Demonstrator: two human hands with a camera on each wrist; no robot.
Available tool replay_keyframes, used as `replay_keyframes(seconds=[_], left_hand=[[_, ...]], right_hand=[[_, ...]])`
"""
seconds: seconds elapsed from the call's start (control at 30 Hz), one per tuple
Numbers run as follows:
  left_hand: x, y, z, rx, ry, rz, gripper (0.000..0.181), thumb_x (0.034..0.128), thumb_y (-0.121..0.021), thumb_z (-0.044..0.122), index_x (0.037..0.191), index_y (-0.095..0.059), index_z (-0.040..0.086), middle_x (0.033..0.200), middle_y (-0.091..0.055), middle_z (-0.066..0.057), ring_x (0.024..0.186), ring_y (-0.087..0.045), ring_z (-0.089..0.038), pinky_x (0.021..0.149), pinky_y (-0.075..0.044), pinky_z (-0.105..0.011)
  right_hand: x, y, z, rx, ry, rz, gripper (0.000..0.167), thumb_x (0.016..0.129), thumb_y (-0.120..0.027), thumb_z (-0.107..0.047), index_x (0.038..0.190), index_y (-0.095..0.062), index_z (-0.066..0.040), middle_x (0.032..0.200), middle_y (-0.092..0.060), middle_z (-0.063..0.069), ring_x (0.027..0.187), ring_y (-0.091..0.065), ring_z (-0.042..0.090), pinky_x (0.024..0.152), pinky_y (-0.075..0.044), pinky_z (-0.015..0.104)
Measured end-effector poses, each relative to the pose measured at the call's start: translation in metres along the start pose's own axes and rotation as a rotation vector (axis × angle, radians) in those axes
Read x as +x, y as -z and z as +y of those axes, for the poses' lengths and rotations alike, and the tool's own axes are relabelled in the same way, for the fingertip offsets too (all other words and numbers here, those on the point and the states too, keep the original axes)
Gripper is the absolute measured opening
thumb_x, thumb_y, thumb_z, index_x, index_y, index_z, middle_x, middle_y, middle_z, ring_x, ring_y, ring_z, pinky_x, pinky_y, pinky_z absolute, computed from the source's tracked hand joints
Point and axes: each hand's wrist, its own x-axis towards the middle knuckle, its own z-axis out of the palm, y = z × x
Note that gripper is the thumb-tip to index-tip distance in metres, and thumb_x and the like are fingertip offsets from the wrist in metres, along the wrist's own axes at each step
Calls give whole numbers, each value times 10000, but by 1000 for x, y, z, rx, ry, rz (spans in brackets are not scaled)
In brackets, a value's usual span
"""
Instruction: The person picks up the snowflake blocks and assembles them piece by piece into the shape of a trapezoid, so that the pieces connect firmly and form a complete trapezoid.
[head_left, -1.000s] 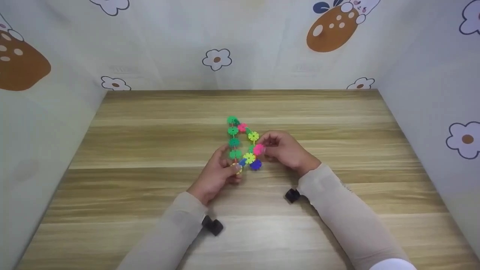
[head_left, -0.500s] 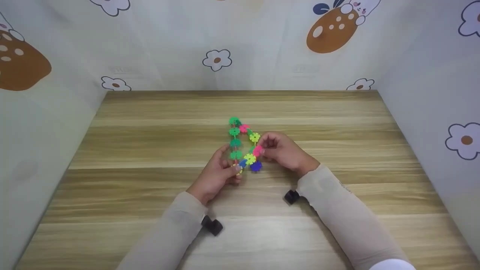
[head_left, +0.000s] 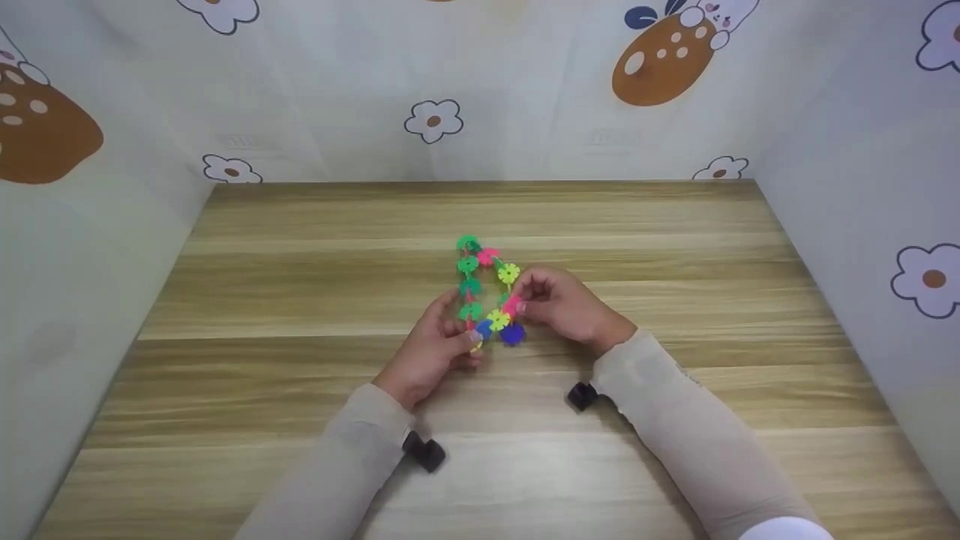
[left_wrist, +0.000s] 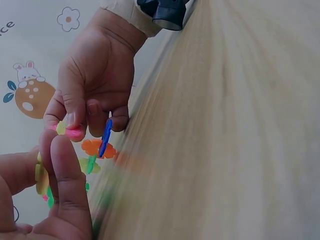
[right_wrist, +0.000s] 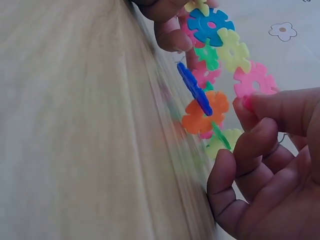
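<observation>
A loop of interlocking plastic snowflake discs (head_left: 468, 264) stands between the hands in the head view, its left side a row of green discs. At its near end my left hand (head_left: 431, 351) pinches a yellow disc (left_wrist: 42, 176) between thumb and fingers. On the loop's right, my right hand (head_left: 568, 309) pinches a pink disc (right_wrist: 254, 75) by its edge. Beside that pink disc lies a yellow disc (right_wrist: 234, 51), linked toward a blue disc (right_wrist: 199, 29). Lower in the right wrist view, a dark blue disc (right_wrist: 194, 88) slots into an orange disc (right_wrist: 218, 104).
The hands work over a wood-grain table (head_left: 315, 285). Pale cloth walls (head_left: 337, 90) with printed flowers rise at its back and sides. Small black wrist cameras hang by the left sleeve (head_left: 322, 457) and the right sleeve (head_left: 667, 405).
My right hand has shifted slightly left and nearer, bringing the pink disc against the yellow one and tilting it. The left hand stays almost in place; its yellow disc has turned and shows less.
</observation>
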Motion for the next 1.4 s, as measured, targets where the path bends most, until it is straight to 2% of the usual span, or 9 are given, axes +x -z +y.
replay_keyframes(seconds=[0.17, 0.3, 0.4, 0.53, 0.67, 0.8, 0.9, 1.1, 1.4], left_hand=[[1, -1, -1, -4, -18, -7, 845, 1001, -637, -51, 1677, -172, 153, 1042, -592, -95, 821, -716, -207, 813, -645, -367], [2, -1, -1, -7, -15, 1, 844, 1009, -636, -41, 1680, -159, 144, 1076, -576, -101, 823, -714, -201, 813, -645, -360], [2, -1, -1, -2, 3, 19, 827, 1022, -637, -9, 1678, -162, 153, 1106, -578, -108, 837, -715, -200, 819, -645, -358], [1, -2, 0, -6, 18, 47, 813, 1031, -639, 13, 1678, -172, 172, 1080, -564, -100, 840, -715, -203, 831, -644, -361], [1, -2, 0, -16, 15, 62, 807, 1034, -629, 4, 1677, -169, 167, 1035, -551, -90, 826, -711, -197, 831, -644, -363], [2, -3, 0, -21, 14, 60, 795, 1038, -619, 1, 1675, -172, 165, 1018, -561, -85, 828, -708, -190, 826, -643, -355], [2, -2, 0, -25, 9, 53, 793, 1038, -613, -6, 1676, -173, 161, 1005, -567, -84, 830, -706, -190, 826, -643, -355], [3, -1, 0, -16, 7, 39, 821, 1023, -624, -24, 1676, -166, 168, 1022, -564, -88, 841, -703, -203, 821, -643, -358], [3, -1, 0, -29, 6, 31, 908, 977, -635, -71, 1686, -115, 162, 1055, -558, -102, 812, -688, -196, 792, -640, -350]], right_hand=[[0, -2, -1, 26, 18, -9, 80, 955, -647, 59, 1030, -647, 28, 883, -639, 49, 802, -591, 148, 720, -538, 240], [0, -2, -1, 38, 13, 0, 99, 953, -651, 55, 1051, -650, 40, 907, -640, 61, 811, -592, 150, 719, -532, 235], [1, 0, -1, 49, -26, 18, 210, 937, -621, 55, 1147, -614, 49, 975, -613, 69, 813, -604, 167, 701, -549, 250], [-1, 5, -1, 22, -111, 30, 348, 896, -565, 48, 1239, -508, 46, 891, -577, 67, 672, -577, 178, 588, -535, 267], [-4, 6, -3, -49, -200, -54, 358, 899, -613, 10, 1230, -478, 13, 736, -602, 42, 574, -542, 156, 541, -526, 276], [-4, 1, -5, -93, -233, -114, 356, 908, -697, -25, 1210, -509, -13, 686, -600, -10, 572, -548, 121, 554, -530, 261], [-2, -2, -4, -66, -244, -88, 314, 908, -672, -6, 1186, -527, -21, 682, -604, -12, 551, -553, 117, 547, -524, 251], [1, 1, 1, 73, -273, 26, 285, 908, -589, 8, 1183, -519, -15, 668, -579, 11, 536, -568, 130, 548, -574, 266], [3, 2, 2, 241, -312, 127, 241, 912, -551, 7, 1151, -543, -22, 689, -557, 25, 539, -536, 119, 546, -596, 284]])
